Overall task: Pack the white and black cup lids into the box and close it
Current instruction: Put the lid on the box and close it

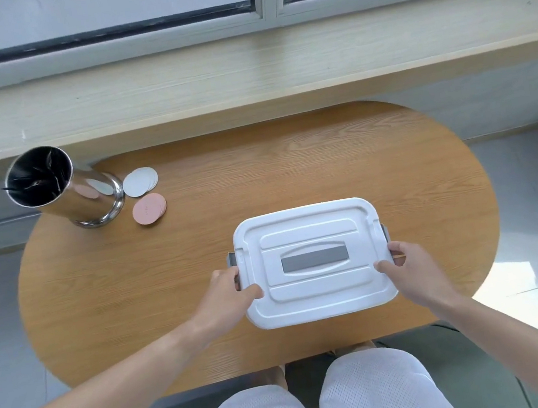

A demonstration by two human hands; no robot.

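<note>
Seated; my knees at 6 o'clock, under the table edge. Box sits near-centre on the table, just right of middle, white lid on, grey handle flat in its recess. My left hand grips the box's 9 o'clock end: thumb on the lid, fingers curled over the grey latch. My right hand grips the 3 o'clock end likewise, thumb on the lid. Contents hidden; cannot tell. Far at 10 o'clock: pink discs, white discs behind them, touching a steel cup. Windowsill beyond at 12.
</note>
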